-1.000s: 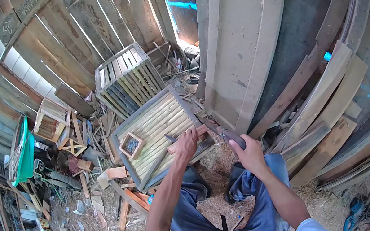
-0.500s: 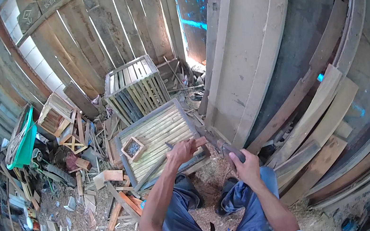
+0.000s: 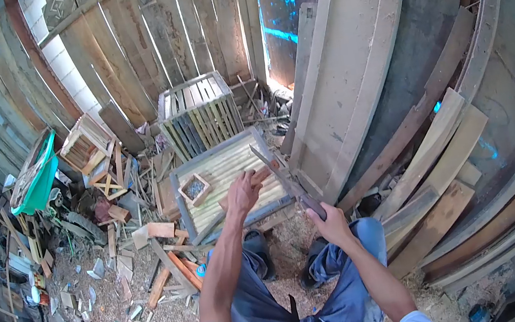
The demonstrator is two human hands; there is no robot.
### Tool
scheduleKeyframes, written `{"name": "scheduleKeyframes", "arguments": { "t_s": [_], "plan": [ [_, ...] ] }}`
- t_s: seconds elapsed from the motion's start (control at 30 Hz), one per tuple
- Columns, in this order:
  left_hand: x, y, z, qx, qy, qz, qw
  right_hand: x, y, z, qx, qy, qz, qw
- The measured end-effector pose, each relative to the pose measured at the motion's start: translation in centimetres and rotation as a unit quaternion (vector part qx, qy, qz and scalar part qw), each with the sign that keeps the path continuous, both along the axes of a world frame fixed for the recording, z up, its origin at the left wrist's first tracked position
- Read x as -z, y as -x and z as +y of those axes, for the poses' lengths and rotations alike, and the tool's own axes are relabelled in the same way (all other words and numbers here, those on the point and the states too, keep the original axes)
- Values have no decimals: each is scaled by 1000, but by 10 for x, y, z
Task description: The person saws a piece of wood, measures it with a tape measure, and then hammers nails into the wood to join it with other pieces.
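Note:
My left hand (image 3: pixel 242 193) is closed around a short piece of wood (image 3: pixel 266 173), whose reddish end sticks out to the right over the slatted wooden panel (image 3: pixel 224 159). In my right hand (image 3: pixel 332 222) is the dark handle of a machete (image 3: pixel 289 186). Its long, narrow blade slants up and to the left, overlapping the end of the wood in this view. A small wooden box (image 3: pixel 195 188) with a heap of little metal pieces, likely nails, sits on the panel left of my left hand. A grey stick (image 3: pixel 209 228) lies across the panel's near left corner.
Behind the panel stands a slatted crate (image 3: pixel 200 113). Wood offcuts (image 3: pixel 161 230) litter the ground at left, near a green plastic thing (image 3: pixel 40 180) and another wooden frame box (image 3: pixel 87 143). Long boards (image 3: pixel 443 200) lean along the right wall. My knees flank the panel's near side.
My right hand has moved up and left, bringing the machete blade across the wood's end. My left hand still grips the wood; the whole view has shifted slightly.

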State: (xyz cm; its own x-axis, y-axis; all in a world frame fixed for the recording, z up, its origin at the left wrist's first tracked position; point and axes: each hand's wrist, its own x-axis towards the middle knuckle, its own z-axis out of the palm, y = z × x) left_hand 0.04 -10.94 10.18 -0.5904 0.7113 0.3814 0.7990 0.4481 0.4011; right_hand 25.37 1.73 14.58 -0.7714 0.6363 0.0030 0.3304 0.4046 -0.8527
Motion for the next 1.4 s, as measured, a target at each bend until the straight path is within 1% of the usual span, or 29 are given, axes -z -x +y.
{"name": "scheduleKeyframes", "arguments": {
  "t_s": [0.1, 0.13, 0.17, 0.27, 0.33, 0.43, 0.53, 0.63, 0.7, 0.73, 0.83, 0.87, 0.93, 0.97, 1.0, 1.07, 1.13, 1.23, 1.27, 1.33, 1.4],
  "plan": [
    [2, 2, -5, 4, 86, -47, 995, 10, 5, -6, 4, -25, -38, 999],
    [-1, 0, -5, 7, 105, -56, 993, 0, 5, -12, 1, -38, -11, 999],
    [-2, -2, -4, 11, 123, -65, 990, -4, 6, -16, 7, -35, -11, 999],
    [13, -1, 0, 18, 133, -66, 989, -8, 4, -20, 27, -24, -5, 999],
    [8, 2, 4, 27, 152, -66, 986, -6, 4, -18, 43, -12, 5, 999],
    [9, 10, 8, 47, 99, -46, 993, -3, 5, -13, 34, -30, 8, 999],
    [5, 13, 13, 52, 73, -47, 995, -5, 7, -10, 33, -48, 23, 998],
    [5, 21, 16, 73, 90, -101, 988, -8, 7, -5, 21, -46, 30, 998],
    [7, 23, 19, 51, 39, -241, 968, 1, 13, -3, 4, -74, 74, 995],
    [8, 22, 21, 39, 13, -310, 950, 5, 15, -2, -4, -87, 95, 992],
    [-3, 20, 23, 50, -47, -314, 947, 5, 21, 1, 13, -56, 106, 993],
    [-9, 21, 23, 37, -9, -319, 947, 6, 22, 1, 18, -62, 116, 991],
    [-8, 20, 24, 39, -6, -247, 968, 8, 23, 0, 26, -75, 133, 988],
    [-8, 19, 25, 41, -6, -210, 977, 7, 23, 0, 30, -63, 140, 988],
    [-10, 16, 26, 38, 19, -200, 979, 6, 23, -1, 36, -51, 147, 987],
    [-7, 11, 30, 56, 23, -204, 977, 9, 22, 2, 46, -43, 147, 987],
    [4, 6, 34, 60, 39, -214, 974, 20, 22, 9, 52, -55, 132, 988],
    [37, 1, 47, 103, -12, -164, 981, 37, 26, 8, 89, -9, 135, 987],
    [46, 1, 50, 82, 51, -187, 978, 49, 28, 8, 99, 9, 135, 986],
    [50, 0, 53, 76, 47, -159, 983, 81, 28, 8, 116, 47, 131, 983],
    [58, 3, 55, 62, 52, -137, 987, 104, 30, 8, 123, 47, 127, 983]
  ]
}}
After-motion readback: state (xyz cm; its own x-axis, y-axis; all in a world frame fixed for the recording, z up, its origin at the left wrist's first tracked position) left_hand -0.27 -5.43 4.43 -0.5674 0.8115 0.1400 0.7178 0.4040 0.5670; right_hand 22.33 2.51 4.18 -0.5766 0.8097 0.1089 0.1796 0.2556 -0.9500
